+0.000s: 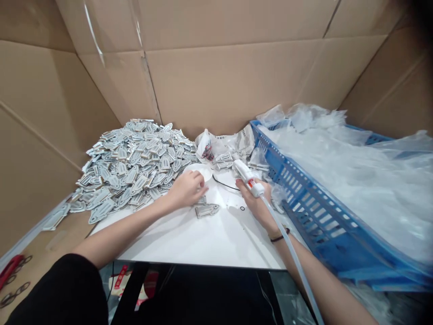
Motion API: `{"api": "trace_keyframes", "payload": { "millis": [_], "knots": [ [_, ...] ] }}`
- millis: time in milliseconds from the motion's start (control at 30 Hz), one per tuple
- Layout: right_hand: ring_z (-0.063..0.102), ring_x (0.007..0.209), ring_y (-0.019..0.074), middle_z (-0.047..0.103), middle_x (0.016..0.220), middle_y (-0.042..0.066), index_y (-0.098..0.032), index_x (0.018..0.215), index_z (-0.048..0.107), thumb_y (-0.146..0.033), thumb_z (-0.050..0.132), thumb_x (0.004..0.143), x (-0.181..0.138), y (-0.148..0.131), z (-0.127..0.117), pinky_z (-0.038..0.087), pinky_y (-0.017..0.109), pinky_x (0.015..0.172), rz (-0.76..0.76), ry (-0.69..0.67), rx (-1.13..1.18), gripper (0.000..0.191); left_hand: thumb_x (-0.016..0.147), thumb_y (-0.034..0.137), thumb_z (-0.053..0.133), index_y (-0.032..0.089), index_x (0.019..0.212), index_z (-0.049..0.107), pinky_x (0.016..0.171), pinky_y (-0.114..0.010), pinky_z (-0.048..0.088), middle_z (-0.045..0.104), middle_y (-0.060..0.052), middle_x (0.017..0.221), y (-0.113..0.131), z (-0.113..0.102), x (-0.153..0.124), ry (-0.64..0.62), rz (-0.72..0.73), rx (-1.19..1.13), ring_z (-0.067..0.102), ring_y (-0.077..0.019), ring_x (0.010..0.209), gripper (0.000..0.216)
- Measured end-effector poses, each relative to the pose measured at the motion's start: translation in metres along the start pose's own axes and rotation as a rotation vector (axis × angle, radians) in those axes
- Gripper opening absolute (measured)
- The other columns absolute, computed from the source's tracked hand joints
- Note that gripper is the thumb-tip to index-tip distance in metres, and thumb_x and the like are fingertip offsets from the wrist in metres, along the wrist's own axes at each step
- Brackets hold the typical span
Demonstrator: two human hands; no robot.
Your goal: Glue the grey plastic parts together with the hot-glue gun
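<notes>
My right hand (pixel 259 196) grips a white handheld tool (pixel 246 175) with a red-orange mark, and a translucent hose (pixel 292 253) runs from its lower end along my forearm. My left hand (pixel 187 188) is at the near rim of a small white dish (pixel 205 170). Its fingers are curled together, and whatever they may hold is hidden. Just in front of that hand lie flat grey pointed metal pieces (pixel 207 210), partly overlapping. A small black ring (pixel 242 208) sits on the white tabletop (pixel 206 241) between my hands.
A large heap of similar grey pieces (pixel 135 158) rises at the left. On the right stands a blue crate (pixel 318 212) full of clear plastic bags (pixel 358 171). Crumpled packaging (pixel 225 142) lies at the back, before cardboard walls (pixel 230 81). A red-handled tool (pixel 11 269) is at far left.
</notes>
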State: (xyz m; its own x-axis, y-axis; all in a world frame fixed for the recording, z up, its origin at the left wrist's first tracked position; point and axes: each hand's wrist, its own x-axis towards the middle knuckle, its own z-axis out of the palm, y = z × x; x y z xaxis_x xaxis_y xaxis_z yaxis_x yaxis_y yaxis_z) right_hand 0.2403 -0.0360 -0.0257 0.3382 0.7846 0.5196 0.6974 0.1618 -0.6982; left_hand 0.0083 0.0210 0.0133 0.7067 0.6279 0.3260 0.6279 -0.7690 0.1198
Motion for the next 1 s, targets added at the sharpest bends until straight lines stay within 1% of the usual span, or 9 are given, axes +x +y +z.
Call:
{"api": "trace_keyframes", "payload": {
  "millis": [67,200,233,367,500,667,767,867,1000],
  "knots": [
    [0.047,0.046,0.0176,0.050,0.048,0.001,-0.026,0.056,0.042,-0.054,0.053,0.081,0.000,0.000,0.000,0.030,0.028,0.045,-0.002,-0.011,-0.006,0.039,0.088,0.025,0.048,0.015,0.088,0.063,0.085,-0.035,0.042,0.065,-0.010,0.095,-0.018,-0.002,0.019,-0.001,-0.070,0.035,0.057,-0.0236,0.092,0.018],
    [0.047,0.046,0.0173,0.049,0.047,0.001,-0.026,0.054,0.038,-0.056,0.054,0.081,-0.001,0.001,0.001,0.030,0.028,0.045,-0.005,0.020,-0.007,0.043,0.076,0.021,0.060,0.018,0.088,0.068,0.073,-0.028,0.041,0.069,-0.007,0.089,-0.046,0.003,0.047,-0.213,-0.218,0.011,0.060,-0.0220,0.082,0.015],
    [0.047,0.046,0.0173,0.049,0.047,0.001,-0.026,0.054,0.038,-0.056,0.054,0.081,-0.001,0.001,0.001,0.030,0.028,0.045,-0.006,0.025,-0.001,0.043,0.074,0.020,0.061,0.017,0.086,0.068,0.070,-0.027,0.040,0.069,-0.007,0.086,-0.049,0.005,0.050,-0.240,-0.237,0.004,0.061,-0.0214,0.079,0.015],
    [0.047,0.046,0.0172,0.049,0.047,0.001,-0.026,0.054,0.039,-0.056,0.054,0.081,-0.001,0.000,0.000,0.029,0.028,0.045,-0.009,0.023,-0.003,0.043,0.070,0.014,0.056,0.016,0.085,0.068,0.067,-0.026,0.039,0.068,-0.006,0.080,-0.055,0.012,0.052,-0.213,-0.234,-0.040,0.060,-0.0197,0.074,0.019],
    [0.048,0.047,0.0165,0.050,0.049,0.001,-0.024,0.056,0.041,-0.054,0.053,0.081,0.000,-0.001,-0.002,0.030,0.028,0.046,0.001,0.004,-0.028,0.041,0.070,0.016,0.054,0.015,0.088,0.067,0.065,-0.024,0.040,0.068,-0.003,0.077,-0.059,0.014,0.048,-0.187,-0.219,-0.151,0.060,-0.0179,0.071,0.022],
    [0.048,0.047,0.0150,0.049,0.049,0.000,-0.022,0.057,0.042,-0.053,0.054,0.081,0.000,0.000,-0.001,0.030,0.026,0.048,-0.007,-0.010,-0.041,0.041,0.069,0.016,0.054,0.015,0.080,0.068,0.066,-0.025,0.042,0.069,-0.004,0.076,-0.058,0.014,0.050,-0.255,-0.202,-0.184,0.062,-0.0185,0.071,0.018],
    [0.046,0.047,0.0145,0.048,0.050,0.000,-0.022,0.058,0.042,-0.054,0.052,0.081,0.000,0.001,0.000,0.029,0.026,0.047,-0.011,-0.013,-0.026,0.040,0.072,0.015,0.052,0.015,0.081,0.070,0.068,-0.025,0.042,0.071,-0.005,0.079,-0.055,0.012,0.052,-0.196,-0.206,-0.199,0.063,-0.0185,0.074,0.020],
    [0.043,0.047,0.0140,0.046,0.050,-0.001,-0.022,0.057,0.042,-0.053,0.052,0.081,0.000,0.000,-0.001,0.028,0.026,0.047,-0.019,-0.007,-0.018,0.040,0.077,0.018,0.051,0.015,0.082,0.071,0.073,-0.026,0.043,0.071,-0.005,0.080,-0.054,0.009,0.048,-0.068,-0.225,-0.207,0.063,-0.0182,0.076,0.021],
    [0.042,0.047,0.0135,0.045,0.049,-0.001,-0.022,0.057,0.042,-0.050,0.053,0.081,0.000,-0.004,-0.003,0.028,0.026,0.048,-0.038,-0.003,-0.008,0.039,0.083,0.028,0.054,0.016,0.083,0.069,0.075,-0.026,0.043,0.071,-0.004,0.083,-0.050,0.006,0.038,0.116,-0.261,-0.272,0.061,-0.0168,0.077,0.019]
  ]
}}
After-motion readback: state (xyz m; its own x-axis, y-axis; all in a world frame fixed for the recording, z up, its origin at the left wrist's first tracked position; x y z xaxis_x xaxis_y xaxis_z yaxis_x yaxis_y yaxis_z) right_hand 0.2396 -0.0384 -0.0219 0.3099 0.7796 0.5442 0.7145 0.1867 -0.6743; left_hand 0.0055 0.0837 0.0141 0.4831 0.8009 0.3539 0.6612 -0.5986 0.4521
